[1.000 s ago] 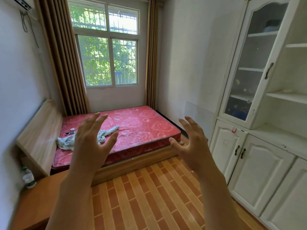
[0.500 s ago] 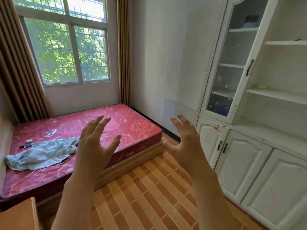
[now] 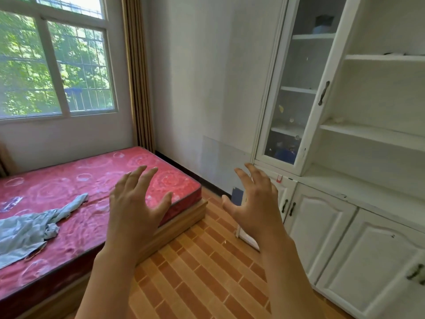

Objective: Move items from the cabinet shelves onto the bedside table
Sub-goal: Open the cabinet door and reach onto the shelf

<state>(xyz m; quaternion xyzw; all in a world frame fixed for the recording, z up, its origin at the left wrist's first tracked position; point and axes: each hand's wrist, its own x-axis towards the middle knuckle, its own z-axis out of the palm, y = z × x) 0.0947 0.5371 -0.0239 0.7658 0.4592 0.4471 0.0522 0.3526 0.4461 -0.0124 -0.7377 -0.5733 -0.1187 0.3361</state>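
From the head view, both bare hands are raised in the lower middle of the frame, backs toward the camera. The left hand (image 3: 138, 203) has a wide grip, its fingers spread and lightly bent, holding nothing, in front of the red mattress (image 3: 80, 187). The right hand (image 3: 255, 203) is likewise wide and holds nothing, in front of the white cabinet (image 3: 322, 226) at the right of the frame. Behind the cabinet's glass door (image 3: 296, 88), a dark box (image 3: 323, 20) sits on the top shelf at upper right, and blue items (image 3: 284, 155), blurred, lie on the lowest shelf. A pale blue cloth (image 3: 34, 226) lies crumpled on the mattress at left.
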